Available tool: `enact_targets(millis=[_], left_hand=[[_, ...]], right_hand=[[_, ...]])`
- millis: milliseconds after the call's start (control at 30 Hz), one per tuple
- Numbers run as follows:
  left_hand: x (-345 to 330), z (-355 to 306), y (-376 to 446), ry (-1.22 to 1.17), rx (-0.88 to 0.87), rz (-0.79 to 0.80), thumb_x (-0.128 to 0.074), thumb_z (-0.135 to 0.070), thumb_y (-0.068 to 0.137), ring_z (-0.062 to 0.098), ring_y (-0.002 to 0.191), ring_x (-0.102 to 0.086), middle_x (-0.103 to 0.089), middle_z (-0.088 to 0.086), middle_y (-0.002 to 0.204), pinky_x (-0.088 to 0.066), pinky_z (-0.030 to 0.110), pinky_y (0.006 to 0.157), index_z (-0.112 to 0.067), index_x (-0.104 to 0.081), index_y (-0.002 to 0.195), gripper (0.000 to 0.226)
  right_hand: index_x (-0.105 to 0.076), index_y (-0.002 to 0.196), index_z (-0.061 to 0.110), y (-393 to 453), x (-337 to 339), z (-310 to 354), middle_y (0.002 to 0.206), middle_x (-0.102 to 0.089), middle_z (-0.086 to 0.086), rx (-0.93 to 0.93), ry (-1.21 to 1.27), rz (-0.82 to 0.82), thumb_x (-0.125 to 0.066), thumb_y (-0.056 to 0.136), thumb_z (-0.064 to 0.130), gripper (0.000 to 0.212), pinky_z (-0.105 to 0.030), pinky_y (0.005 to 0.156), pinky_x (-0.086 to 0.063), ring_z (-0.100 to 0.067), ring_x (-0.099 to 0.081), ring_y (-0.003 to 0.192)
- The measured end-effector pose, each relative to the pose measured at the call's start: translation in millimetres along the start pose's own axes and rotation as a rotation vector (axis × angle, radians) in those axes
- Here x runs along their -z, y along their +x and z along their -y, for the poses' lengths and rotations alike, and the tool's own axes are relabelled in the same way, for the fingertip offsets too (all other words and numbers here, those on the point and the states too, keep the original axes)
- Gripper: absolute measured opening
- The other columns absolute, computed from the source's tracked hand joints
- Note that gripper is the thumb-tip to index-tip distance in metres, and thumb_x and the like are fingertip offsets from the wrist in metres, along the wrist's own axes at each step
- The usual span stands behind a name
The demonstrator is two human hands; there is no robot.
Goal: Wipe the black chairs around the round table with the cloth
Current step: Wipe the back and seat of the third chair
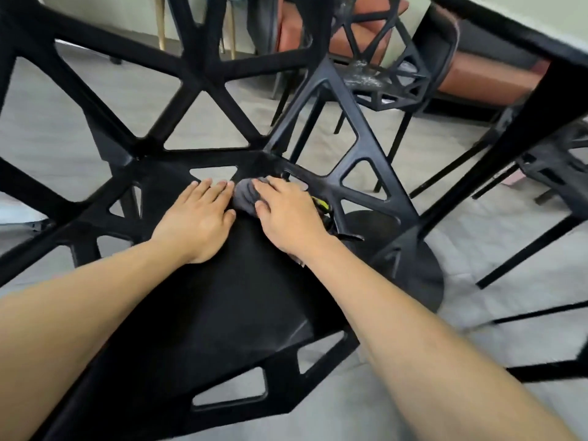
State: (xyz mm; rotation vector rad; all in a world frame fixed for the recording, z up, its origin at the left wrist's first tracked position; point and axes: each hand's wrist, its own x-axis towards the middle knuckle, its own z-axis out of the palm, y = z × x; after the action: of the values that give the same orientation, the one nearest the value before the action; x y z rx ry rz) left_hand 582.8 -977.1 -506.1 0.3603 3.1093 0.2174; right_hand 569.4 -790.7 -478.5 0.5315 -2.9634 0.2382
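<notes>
1. A black moulded plastic chair with an open triangular lattice back and a solid seat (222,300) fills most of the head view; grey floor is seen through its cut-outs.
2. The left hand (199,219) is laid flat on the back edge of the seat, fingers straight and close together, palm down, with nothing held — the fingertips reach the junction where seat and backrest meet.
3. The right hand (288,216) is pressed on a crumpled dark grey cloth (244,198), fingers extended over it and the thumb alongside; the cloth is bunched under the palm at the back right corner of the seat, against the lattice strut.
4. The two hands are just beside each other, the cloth between them and touching the left thumb side.
5. A small yellow-and-black item (322,205) is seen just past the right hand at the seat's right edge; what it is cannot be told.
6. The edge of a dark round tabletop (521,33) crosses the upper right corner, and its round black base (416,275) rests on the floor to the right of the seat.
7. A second black lattice chair (381,68) stands beyond — white dusty marks show on its seat — with an orange-brown upholstered bench (486,78) behind it.
</notes>
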Motion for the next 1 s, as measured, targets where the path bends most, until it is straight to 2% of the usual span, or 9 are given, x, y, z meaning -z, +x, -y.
enact_targets(millis=[133, 267, 367, 467, 600, 667, 833, 900, 1000], left_hand=[[5, 0, -2, -0.045, 0.017, 0.018, -0.022, -0.038, 0.107, 0.022, 0.155, -0.005, -0.012, 0.003, 0.168, 0.001, 0.036, 0.126, -0.016, -0.011, 0.161, 0.060], [9, -4, -4, -0.044, 0.022, 0.025, -0.023, -0.037, 0.107, 0.027, 0.154, -0.010, -0.016, 0.005, 0.167, -0.004, 0.039, 0.125, -0.014, -0.016, 0.160, 0.058], [12, -21, -10, 0.085, -0.044, -0.083, -0.037, -0.026, 0.104, 0.034, 0.147, -0.029, -0.030, 0.011, 0.162, -0.013, 0.047, 0.121, -0.011, -0.037, 0.153, 0.051], [20, -57, -4, -0.028, -0.041, 0.003, -0.039, -0.022, 0.101, 0.029, 0.146, -0.032, -0.032, 0.009, 0.161, -0.018, 0.045, 0.121, -0.013, -0.040, 0.151, 0.050], [2, -81, 2, -0.109, -0.049, -0.011, -0.032, -0.021, 0.105, 0.033, 0.150, -0.023, -0.020, 0.013, 0.165, -0.017, 0.042, 0.123, -0.010, -0.023, 0.157, 0.054], [-4, -79, -2, -0.170, -0.037, -0.046, -0.033, -0.019, 0.105, 0.033, 0.151, -0.021, -0.021, 0.012, 0.165, -0.015, 0.041, 0.124, -0.010, -0.025, 0.157, 0.053], [-5, -82, -4, -0.238, -0.029, -0.076, -0.032, -0.015, 0.105, 0.031, 0.152, -0.020, -0.021, 0.011, 0.165, -0.011, 0.038, 0.124, -0.008, -0.026, 0.156, 0.052], [-5, -85, -2, -0.284, -0.010, -0.090, -0.034, -0.010, 0.103, 0.030, 0.152, -0.020, -0.020, 0.012, 0.165, -0.011, 0.036, 0.124, -0.007, -0.027, 0.156, 0.053], [-2, -84, -4, -0.398, 0.077, -0.117, -0.036, -0.001, 0.098, 0.027, 0.152, -0.020, -0.019, 0.007, 0.166, -0.018, 0.037, 0.124, -0.008, -0.032, 0.154, 0.056]], right_hand=[[-0.051, 0.146, 0.026, -99, 36, 0, 0.149, -0.050, 0.001, 0.027, 0.090, 0.054, -0.050, 0.100, 0.038, 0.048, -0.040, 0.113, -0.034, -0.023, -0.044, 0.135], [-0.054, 0.142, 0.032, -168, 55, -28, 0.145, -0.052, 0.009, -0.001, 0.112, -0.024, -0.045, 0.100, 0.042, 0.044, -0.037, 0.108, -0.036, -0.015, -0.045, 0.131], [-0.059, 0.137, 0.026, -162, 53, -73, 0.139, -0.055, 0.002, -0.100, -0.018, -0.176, -0.047, 0.099, 0.034, 0.041, -0.044, 0.104, -0.043, -0.022, -0.050, 0.124], [-0.058, 0.137, 0.027, -150, 52, -71, 0.138, -0.053, 0.004, -0.240, -0.004, -0.261, -0.050, 0.099, 0.029, 0.039, -0.045, 0.105, -0.042, -0.021, -0.048, 0.126], [-0.059, 0.138, 0.028, -172, 42, -20, 0.139, -0.056, 0.006, 0.061, 0.214, -0.099, -0.049, 0.100, 0.033, 0.039, -0.033, 0.108, -0.039, -0.015, -0.049, 0.127], [-0.059, 0.138, 0.029, -165, 50, -40, 0.138, -0.057, 0.007, 0.154, 0.176, -0.056, -0.050, 0.100, 0.034, 0.039, -0.031, 0.107, -0.038, -0.014, -0.051, 0.127], [-0.061, 0.133, 0.028, -99, 71, -122, 0.134, -0.060, 0.006, -0.126, -0.181, -0.215, -0.052, 0.098, 0.034, 0.037, -0.040, 0.109, -0.038, -0.021, -0.053, 0.126], [-0.059, 0.137, 0.026, -101, 58, -100, 0.144, -0.055, 0.003, -0.137, -0.102, -0.196, -0.051, 0.098, 0.034, 0.040, -0.041, 0.112, -0.034, -0.021, -0.047, 0.134], [-0.066, 0.131, 0.033, -136, 41, -58, 0.151, -0.049, 0.005, 0.004, 0.086, -0.132, -0.049, 0.097, 0.033, 0.037, -0.044, 0.114, -0.031, -0.018, -0.039, 0.140]])
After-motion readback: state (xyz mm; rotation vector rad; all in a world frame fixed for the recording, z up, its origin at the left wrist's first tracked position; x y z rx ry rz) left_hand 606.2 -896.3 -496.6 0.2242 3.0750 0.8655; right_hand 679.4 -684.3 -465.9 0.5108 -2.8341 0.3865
